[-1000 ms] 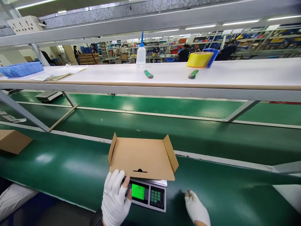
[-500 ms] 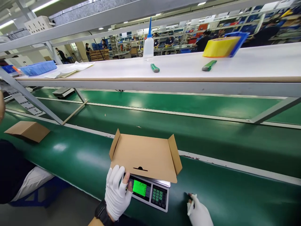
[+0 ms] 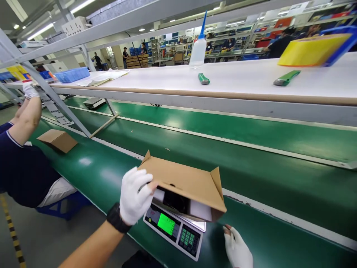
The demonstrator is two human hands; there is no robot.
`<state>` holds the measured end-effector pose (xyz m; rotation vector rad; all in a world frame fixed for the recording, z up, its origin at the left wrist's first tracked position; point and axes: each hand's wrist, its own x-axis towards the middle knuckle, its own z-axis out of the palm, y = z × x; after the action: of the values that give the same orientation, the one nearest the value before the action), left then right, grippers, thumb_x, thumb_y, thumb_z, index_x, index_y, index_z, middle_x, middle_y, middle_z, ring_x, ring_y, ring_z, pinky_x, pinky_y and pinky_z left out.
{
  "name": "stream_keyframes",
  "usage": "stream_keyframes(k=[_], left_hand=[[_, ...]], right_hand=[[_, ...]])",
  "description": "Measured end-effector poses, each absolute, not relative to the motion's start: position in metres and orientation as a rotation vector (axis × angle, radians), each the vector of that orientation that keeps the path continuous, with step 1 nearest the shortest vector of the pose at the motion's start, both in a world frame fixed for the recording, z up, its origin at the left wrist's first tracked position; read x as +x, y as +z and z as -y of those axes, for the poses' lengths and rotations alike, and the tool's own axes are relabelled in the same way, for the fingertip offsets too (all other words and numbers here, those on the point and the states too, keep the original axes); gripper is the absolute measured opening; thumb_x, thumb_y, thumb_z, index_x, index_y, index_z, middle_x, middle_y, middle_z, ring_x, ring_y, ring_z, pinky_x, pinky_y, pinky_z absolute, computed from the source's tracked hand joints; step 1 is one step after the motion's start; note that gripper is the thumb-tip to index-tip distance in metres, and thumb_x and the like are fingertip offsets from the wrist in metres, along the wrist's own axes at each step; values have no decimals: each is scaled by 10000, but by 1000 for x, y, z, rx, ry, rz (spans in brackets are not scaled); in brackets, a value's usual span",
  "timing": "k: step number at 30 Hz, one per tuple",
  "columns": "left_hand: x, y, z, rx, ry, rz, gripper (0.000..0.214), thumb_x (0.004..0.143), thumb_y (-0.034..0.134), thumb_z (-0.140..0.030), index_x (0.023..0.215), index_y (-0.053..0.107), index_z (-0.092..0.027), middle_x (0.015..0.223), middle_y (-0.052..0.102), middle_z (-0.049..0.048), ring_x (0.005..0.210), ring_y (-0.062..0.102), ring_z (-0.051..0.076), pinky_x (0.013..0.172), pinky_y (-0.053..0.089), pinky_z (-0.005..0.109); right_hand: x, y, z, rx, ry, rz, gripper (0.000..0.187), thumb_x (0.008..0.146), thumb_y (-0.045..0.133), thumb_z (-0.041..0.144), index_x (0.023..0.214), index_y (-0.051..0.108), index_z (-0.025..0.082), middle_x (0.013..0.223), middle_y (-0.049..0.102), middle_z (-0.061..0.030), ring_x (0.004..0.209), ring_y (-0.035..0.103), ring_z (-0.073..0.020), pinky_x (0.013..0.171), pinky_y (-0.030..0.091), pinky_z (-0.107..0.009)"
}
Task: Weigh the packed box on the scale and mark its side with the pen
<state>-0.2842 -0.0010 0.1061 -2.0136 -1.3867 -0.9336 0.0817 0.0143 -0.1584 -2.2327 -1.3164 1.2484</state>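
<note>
A brown cardboard box (image 3: 184, 178) rests on a digital scale (image 3: 189, 238) with a lit green display. My left hand (image 3: 136, 195), in a white glove with a bare thumb tip, pinches the front left edge of the box's lid and holds it raised. Through the front gap show white padding (image 3: 200, 210) and a dark object (image 3: 175, 201) that I cannot identify. My right hand (image 3: 237, 245), also gloved, is low over the green worktop right of the scale, apart from the box. Its fingers are curled together, and anything inside them is hidden.
A shelf (image 3: 240, 80) crosses above, bearing a blue-tipped bottle (image 3: 198, 52), two green cutters (image 3: 204, 79) (image 3: 287, 78) and a yellow tape roll (image 3: 315, 50). At left, a co-worker (image 3: 25, 163) reaches up near another cardboard box (image 3: 57, 140).
My left hand has lifted the front of the lid, exposing the inside. The view has shifted, and the co-worker's raised arms now show at left. My right hand stays beside the scale.
</note>
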Motion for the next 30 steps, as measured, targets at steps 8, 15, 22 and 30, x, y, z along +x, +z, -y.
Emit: stream_keyframes(k=[8, 15, 22, 30], left_hand=[[-293, 169, -144, -2081, -764, 1415, 199, 916, 525, -175, 850, 711, -152, 899, 717, 61, 847, 630, 218, 774, 528, 385], [-301, 163, -97, -2052, -930, 1638, 376, 934, 559, -275, 1285, 618, -156, 1422, 530, 158, 1318, 490, 301, 1078, 463, 490], [-320, 79, -1, -1862, -765, 2784, 506, 969, 413, -519, 1296, 585, -173, 1271, 670, 113, 1173, 633, 288, 945, 535, 413], [-396, 79, -2, -1896, -200, 2931, 438, 1019, 257, -339, 984, 678, -225, 946, 751, 81, 906, 707, 292, 706, 442, 352]], right_hand=[[52, -71, -73, -1705, 1251, 869, 706, 607, 643, 642, 1110, 610, 147, 1078, 709, -131, 1021, 674, -329, 1004, 543, -427], [39, 9, -87, -1521, 1182, 936, 870, 654, 715, 782, 1241, 603, 149, 1209, 666, -151, 1070, 657, -331, 1030, 526, -474], [19, 69, -77, -1549, 1503, 1199, 729, 770, 636, 787, 1135, 666, 157, 1140, 700, -121, 1034, 658, -281, 789, 599, -288], [-64, 67, -78, -1533, 1533, 1360, 607, 759, 685, 668, 1067, 630, 147, 1039, 711, -114, 904, 653, -272, 746, 538, -314]])
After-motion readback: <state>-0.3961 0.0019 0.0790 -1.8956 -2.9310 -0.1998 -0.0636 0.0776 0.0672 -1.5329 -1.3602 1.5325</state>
